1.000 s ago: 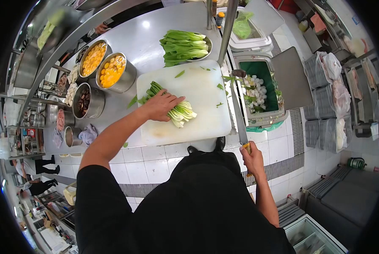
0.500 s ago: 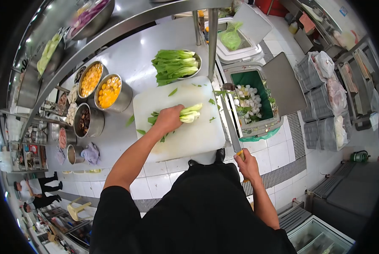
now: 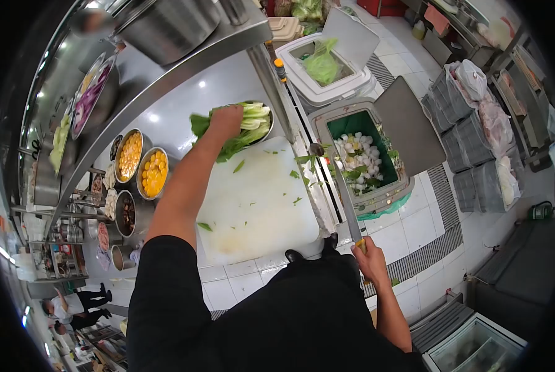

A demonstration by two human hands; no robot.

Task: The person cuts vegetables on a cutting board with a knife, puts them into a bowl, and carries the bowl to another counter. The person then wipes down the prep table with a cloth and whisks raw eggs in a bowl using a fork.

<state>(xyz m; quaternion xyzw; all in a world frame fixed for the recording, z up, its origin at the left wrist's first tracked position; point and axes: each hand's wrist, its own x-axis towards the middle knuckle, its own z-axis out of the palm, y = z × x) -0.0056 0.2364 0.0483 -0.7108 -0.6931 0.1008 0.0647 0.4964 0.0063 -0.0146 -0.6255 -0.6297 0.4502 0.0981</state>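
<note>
My left hand (image 3: 228,121) is closed round leafy greens (image 3: 253,119) heaped in a metal bowl (image 3: 271,127) at the back of the cutting board. Its fingertips are hidden among the leaves. Low on the right, my right hand (image 3: 372,263) grips the yellow handle of a long-bladed knife (image 3: 350,217), whose blade points away from me beside the waste bin. Between the hands lies the white cutting board (image 3: 253,204), with a few leaf scraps (image 3: 239,166) scattered on it.
Metal pots of egg yolks (image 3: 153,175) and dark pieces (image 3: 126,214) stand left of the board. An open bin (image 3: 398,198) with eggshells and leaf waste is on the right, near a white bin (image 3: 296,80). A steel shelf (image 3: 184,62) overhangs the back left.
My left hand has moved from the board to the bowl with the bunch of greens. My right hand still holds the knife low at the right. The camera view has shifted.
</note>
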